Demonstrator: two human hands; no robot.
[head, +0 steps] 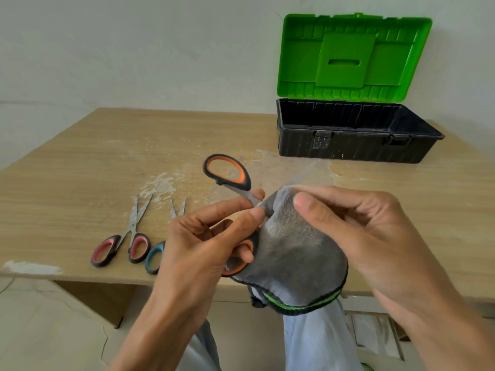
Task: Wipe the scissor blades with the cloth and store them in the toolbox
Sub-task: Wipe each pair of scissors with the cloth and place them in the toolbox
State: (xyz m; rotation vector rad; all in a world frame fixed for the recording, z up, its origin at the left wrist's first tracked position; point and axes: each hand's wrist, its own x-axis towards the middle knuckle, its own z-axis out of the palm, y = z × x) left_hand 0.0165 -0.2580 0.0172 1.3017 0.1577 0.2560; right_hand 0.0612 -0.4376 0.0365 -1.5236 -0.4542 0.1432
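- Cloth (292,253), grey with a green-striped hem, hangs past the tabletop (80,170) edge toward the lap. Its upper fold wraps one blade of the orange scissors (227,172).
- Left hand (203,245): fingers curled round the orange scissors, thumb and forefinger pinching the metal shank below the upper loop. Handles spread; the lower loop sits by the palm, half behind the cloth. Pair held in the air over the front edge.
- Right hand (356,228): thumb and fingers pinched on the cloth. The blade inside the fold is hidden.
- Step in hand, as judged: wiping. Keep a thick layer of cloth between fingertips and edge, draw from pivot out to tip, never across the edge. Brace the left hand firmly, then repeat on the second blade.
- Pink scissors (120,242) and blue scissors (155,257) lie on the tabletop at left, just beside each other, tips pointing away; likely next.
- Toolbox (348,140) at far right, green lid (348,57) upright; no scissors visible inside.
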